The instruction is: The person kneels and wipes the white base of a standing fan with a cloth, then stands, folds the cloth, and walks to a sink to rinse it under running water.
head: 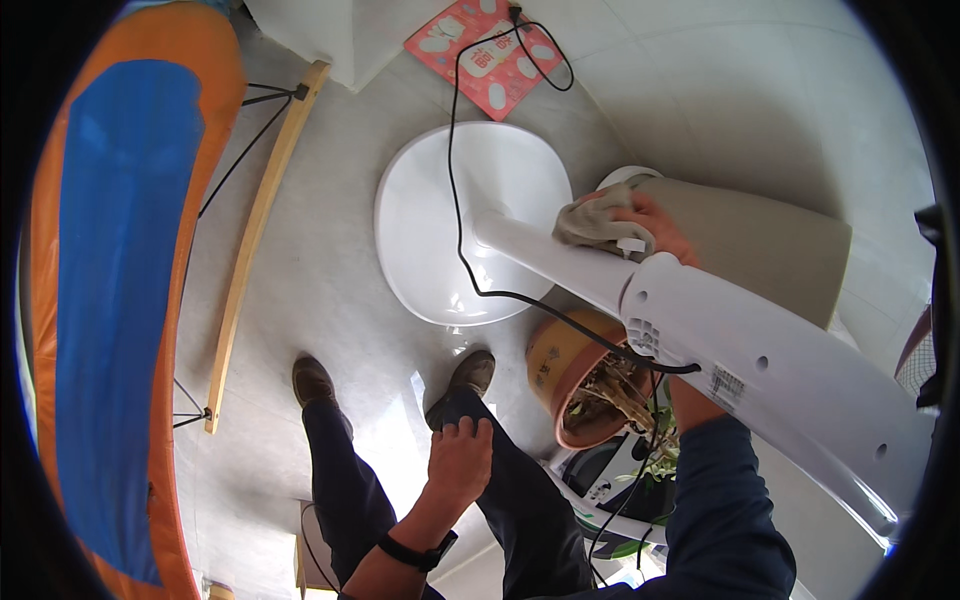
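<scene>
In the head view my right hand holds a bunched grey-beige cloth against the white pole of a standing appliance, beside a small white knob. The pole rises from a wide white base on the floor to a long white housing with vents and screw holes. Part of my right forearm passes behind the housing. A black power cord leaves the housing and runs across the base. My left hand hangs over my left-side view of the right knee, fingers loosely curled, with nothing seen in it.
An orange and blue padded surface and a wooden bar stand left. A pink printed sheet lies near the wall. Close to the base are a tilted plant pot, a beige cylindrical object and cables.
</scene>
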Demonstrator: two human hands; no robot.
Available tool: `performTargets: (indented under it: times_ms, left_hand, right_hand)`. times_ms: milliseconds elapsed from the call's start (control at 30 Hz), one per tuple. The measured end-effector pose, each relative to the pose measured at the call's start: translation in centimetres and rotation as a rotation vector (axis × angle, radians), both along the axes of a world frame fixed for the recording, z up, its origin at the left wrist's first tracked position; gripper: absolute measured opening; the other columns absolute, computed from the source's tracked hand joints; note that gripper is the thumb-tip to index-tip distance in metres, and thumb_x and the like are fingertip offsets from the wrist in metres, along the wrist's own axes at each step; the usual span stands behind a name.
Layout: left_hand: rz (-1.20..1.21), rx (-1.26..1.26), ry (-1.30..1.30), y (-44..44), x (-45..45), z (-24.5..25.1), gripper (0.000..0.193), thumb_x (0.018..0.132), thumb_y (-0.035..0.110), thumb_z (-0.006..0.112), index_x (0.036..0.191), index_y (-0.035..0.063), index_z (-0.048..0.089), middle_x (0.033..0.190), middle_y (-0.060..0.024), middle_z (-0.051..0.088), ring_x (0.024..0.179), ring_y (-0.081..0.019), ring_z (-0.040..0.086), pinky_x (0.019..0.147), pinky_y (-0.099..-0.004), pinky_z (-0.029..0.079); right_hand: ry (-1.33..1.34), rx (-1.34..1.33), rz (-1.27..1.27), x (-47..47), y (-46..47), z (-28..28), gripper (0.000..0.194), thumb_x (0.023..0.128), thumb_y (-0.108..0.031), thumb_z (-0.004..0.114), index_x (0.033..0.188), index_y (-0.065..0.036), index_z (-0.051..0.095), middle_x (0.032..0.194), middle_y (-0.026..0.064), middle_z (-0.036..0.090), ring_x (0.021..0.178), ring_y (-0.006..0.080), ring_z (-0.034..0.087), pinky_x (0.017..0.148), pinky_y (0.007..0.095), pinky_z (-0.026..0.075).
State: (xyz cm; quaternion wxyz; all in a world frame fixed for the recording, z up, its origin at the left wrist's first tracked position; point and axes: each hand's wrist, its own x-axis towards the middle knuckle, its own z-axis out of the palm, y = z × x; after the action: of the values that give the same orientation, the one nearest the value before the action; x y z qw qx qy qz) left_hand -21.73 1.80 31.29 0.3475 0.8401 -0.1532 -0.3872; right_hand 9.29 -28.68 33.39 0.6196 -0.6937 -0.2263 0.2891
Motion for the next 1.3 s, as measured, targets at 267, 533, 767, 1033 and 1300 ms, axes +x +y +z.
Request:
performTargets:
  times_ms: [267, 533, 767, 1033, 1300]
  left_hand:
    - [-0.018, 0.021, 0.08, 1.1, 1.2, 0.7, 0.034, 0.083, 0.011, 0.064, 0.114, 0.0038, 0.055, 0.1, -0.0139, 0.059, 0.09, -0.0317, 0.063, 0.079, -0.0445, 0.047]
    - [-0.066, 0.049, 0.128, 1.9, 3.0, 1.2, 0.045, 0.087, 0.016, 0.069, 0.126, 0.0036, 0.051, 0.111, -0.0171, 0.058, 0.094, -0.0327, 0.063, 0.082, -0.0448, 0.049]
    - [-0.026, 0.016, 0.094, 1.4, 2.8, 0.9, 0.046, 0.081, 0.009, 0.068, 0.123, 0.0018, 0.052, 0.101, -0.0149, 0.057, 0.088, -0.0306, 0.062, 0.077, -0.043, 0.047]
    - [-0.046, 0.016, 0.11, 0.9, 2.8, 0.4, 0.047, 0.081, 0.01, 0.069, 0.124, 0.0019, 0.052, 0.101, -0.015, 0.056, 0.088, -0.0298, 0.062, 0.075, -0.043, 0.047]
    - [-0.006, -0.016, 0.122, 1.6, 3.8, 1.4, 0.044, 0.088, 0.016, 0.067, 0.127, 0.0029, 0.051, 0.104, -0.0147, 0.056, 0.088, -0.0295, 0.061, 0.076, -0.0426, 0.048]
  right_hand:
    - [0.229, -0.326, 0.106, -1.0, -0.5, -10.8, 0.031, 0.095, -0.018, 0.064, 0.119, 0.002, 0.065, 0.118, 0.0102, 0.066, 0.107, 0.0219, 0.064, 0.096, 0.034, 0.05]
    - [0.628, -0.564, -0.465, -4.2, 1.1, -17.6, 0.032, 0.09, -0.017, 0.073, 0.117, 0.0, 0.069, 0.105, 0.0059, 0.071, 0.096, 0.013, 0.065, 0.086, 0.0302, 0.053]
    - [0.325, -0.667, -0.543, -8.7, -0.7, -20.4, 0.038, 0.091, -0.023, 0.069, 0.12, 0.002, 0.067, 0.103, 0.0102, 0.072, 0.094, 0.016, 0.066, 0.086, 0.0329, 0.052]
    - [0.617, -0.486, -0.444, -4.2, 0.9, -23.4, 0.035, 0.092, -0.02, 0.063, 0.12, 0.001, 0.067, 0.097, 0.0085, 0.071, 0.092, 0.0142, 0.066, 0.08, 0.0297, 0.051]
    - [0.219, -0.727, -0.694, -3.3, -0.7, -22.1, 0.036, 0.085, -0.012, 0.066, 0.119, 0.0, 0.068, 0.093, 0.0121, 0.072, 0.084, 0.0153, 0.066, 0.079, 0.0288, 0.053]
